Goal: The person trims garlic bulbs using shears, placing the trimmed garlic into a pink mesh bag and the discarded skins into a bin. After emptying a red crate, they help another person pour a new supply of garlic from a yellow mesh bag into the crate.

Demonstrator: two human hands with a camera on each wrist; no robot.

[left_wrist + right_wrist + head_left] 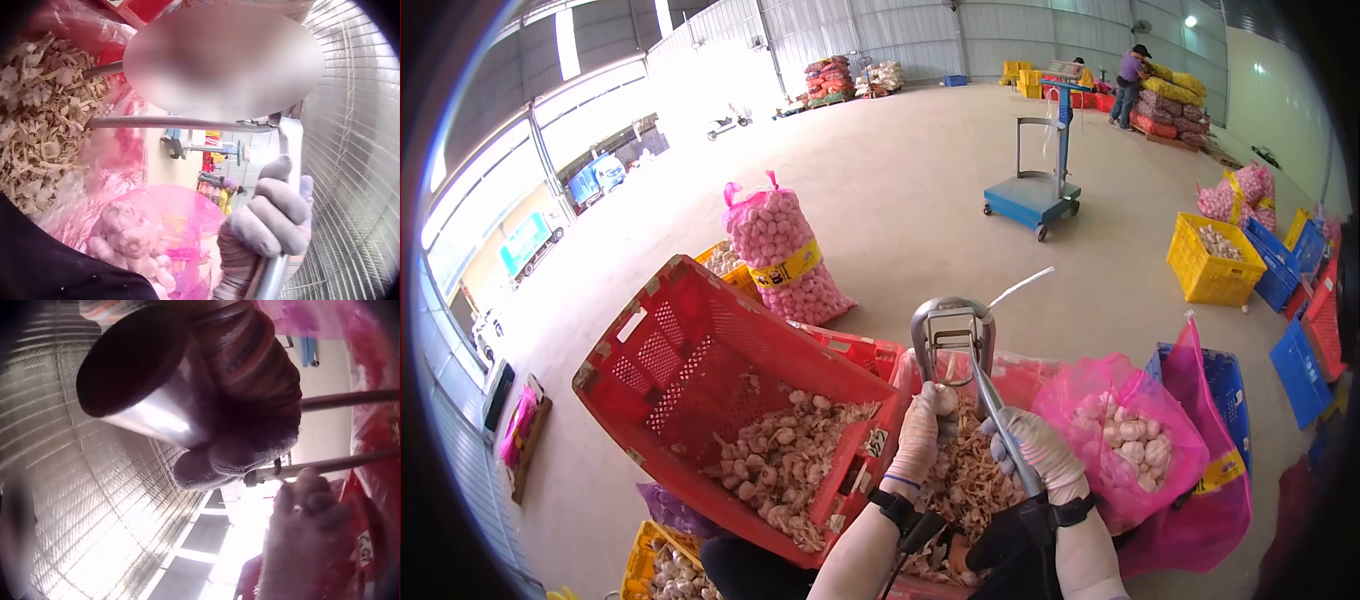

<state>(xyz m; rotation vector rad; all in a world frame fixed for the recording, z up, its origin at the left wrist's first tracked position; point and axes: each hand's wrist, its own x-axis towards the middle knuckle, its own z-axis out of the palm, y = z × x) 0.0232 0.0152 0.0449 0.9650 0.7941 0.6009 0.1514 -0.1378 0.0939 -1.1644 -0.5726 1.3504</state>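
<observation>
A metal lever cutter (918, 335) stands upright over a bin of garlic trimmings (965, 475). My left hand (916, 440), in a knit glove, pinches a garlic bulb (946, 400) just below the cutter's frame. In the right wrist view this left hand (303, 540) is blurred, its fingertips close to the metal rods. My gloved right hand (1045, 450) grips the cutter's tube handle (1012, 440). The left wrist view shows that right hand (269, 215) with its fingers curled round the tube. Part of that view is blurred out.
At left a tilted red crate (690, 350) holds garlic bulbs and skins. A pink mesh bag (1090, 385) with bulbs lies at right, by a blue crate (1235, 400). Ahead stand a full garlic sack (775, 235) and a blue platform scale (1025, 200). A person (1128, 85) stands by stacked sacks.
</observation>
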